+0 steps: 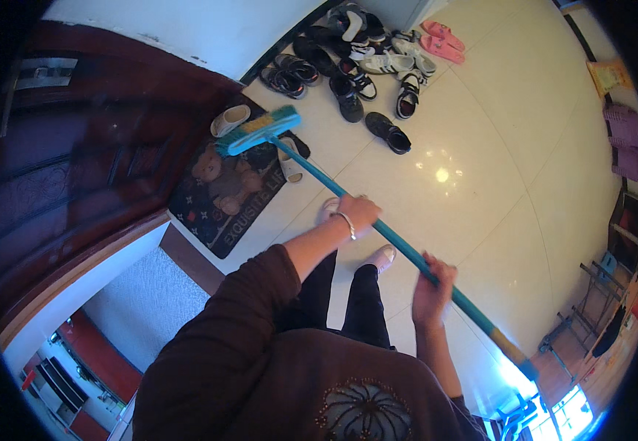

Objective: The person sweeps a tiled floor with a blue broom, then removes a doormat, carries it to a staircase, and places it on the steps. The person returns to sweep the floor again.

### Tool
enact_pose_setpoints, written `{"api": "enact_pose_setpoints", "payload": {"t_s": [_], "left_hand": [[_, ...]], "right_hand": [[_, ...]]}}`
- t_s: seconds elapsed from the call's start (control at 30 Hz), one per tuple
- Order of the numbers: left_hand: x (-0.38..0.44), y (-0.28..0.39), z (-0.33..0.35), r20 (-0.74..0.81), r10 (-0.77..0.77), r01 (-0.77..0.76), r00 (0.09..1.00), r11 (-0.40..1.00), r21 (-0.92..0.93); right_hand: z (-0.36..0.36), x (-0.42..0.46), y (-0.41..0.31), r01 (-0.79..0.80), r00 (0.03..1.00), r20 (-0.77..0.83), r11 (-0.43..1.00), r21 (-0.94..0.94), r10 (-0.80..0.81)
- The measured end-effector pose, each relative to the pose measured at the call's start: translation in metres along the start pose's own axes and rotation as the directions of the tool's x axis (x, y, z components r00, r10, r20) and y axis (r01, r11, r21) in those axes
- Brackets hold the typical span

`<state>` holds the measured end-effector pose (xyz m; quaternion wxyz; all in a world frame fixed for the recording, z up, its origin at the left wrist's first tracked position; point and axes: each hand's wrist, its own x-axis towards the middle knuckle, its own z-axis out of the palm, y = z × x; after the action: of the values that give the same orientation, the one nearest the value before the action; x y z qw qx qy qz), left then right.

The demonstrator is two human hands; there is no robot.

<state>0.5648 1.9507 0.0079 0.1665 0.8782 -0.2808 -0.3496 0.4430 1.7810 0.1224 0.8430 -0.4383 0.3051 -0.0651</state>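
Note:
A push broom with a teal handle point(319, 175) slants across the view, from the door side to the lower right. Around the middle of the handle is my left hand point(360, 212), a bracelet on its wrist. Further up the handle my right hand point(434, 284) grips it too, slightly blurred. The blue and yellow broom head point(261, 131) is over the dark doormat point(214, 206), between two pale slippers; whether its bristles touch the mat I cannot tell. One pale slipper point(230, 120) lies beyond the head, the other point(291, 161) beside the handle.
Several shoes point(346, 93) crowd the floor along the wall, with pink slippers point(443, 43) past them. A dark red door point(93, 154) stands at the left. Purple chairs point(627, 140) and a metal-framed folding item point(578, 317) line the right side. Glossy tiles point(478, 182) cover the floor.

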Motion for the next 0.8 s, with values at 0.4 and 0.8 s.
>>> {"api": "enact_pose_setpoints", "payload": {"t_s": [0.4, 0.8], "left_hand": [[0.019, 0.057, -0.003, -0.029, 0.150, -0.150, 0.988, 0.989, -0.007], [0.012, 0.169, 0.038, 0.280, 0.303, -0.306, 0.911, 0.951, -0.034]], "right_hand": [[-0.032, -0.008, -0.031, 0.149, 0.988, 0.053, 0.986, -0.068, -0.145], [-0.112, -0.085, -0.084, 0.239, 0.962, -0.120, 0.968, -0.078, -0.247]]}}
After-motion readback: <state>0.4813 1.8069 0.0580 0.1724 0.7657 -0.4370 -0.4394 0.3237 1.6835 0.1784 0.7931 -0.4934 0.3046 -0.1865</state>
